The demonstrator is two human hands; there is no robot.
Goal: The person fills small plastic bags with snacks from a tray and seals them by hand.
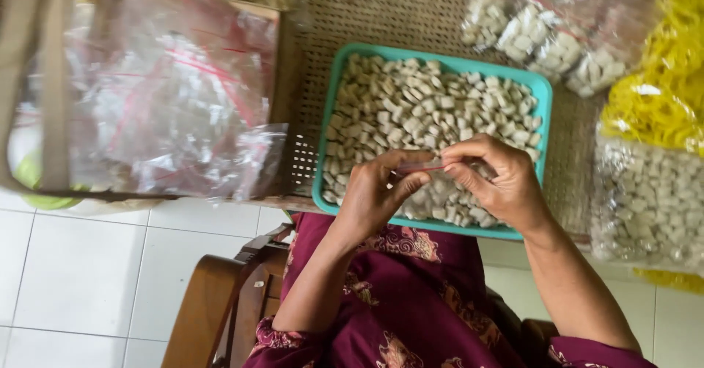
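small clear plastic bag with a red strip point(424, 166) is pinched level between left hand point(378, 192) and right hand point(499, 181), fingers clamped on both ends, above the teal plastic tray point(544, 93).

Head view, clearance notes. My two hands, left hand point(374, 192) and right hand point(502, 184), meet over the near half of the teal tray point(323, 155) and pinch a thin clear bag strip point(425, 165) between them; that blocks the tray's near edge. The far half of the tray lies open from above, though pale pieces point(411, 104) fill it rim to rim. To the left, a heap of clear plastic bags point(169, 89) crowds close beside the tray. To the right, filled bags point(649, 199) and yellow rubber bands point(664, 89) wall off that side. Woven mat point(381, 8) beyond the tray looks passable, I think. A wooden chair arm point(213, 294) stands below left.
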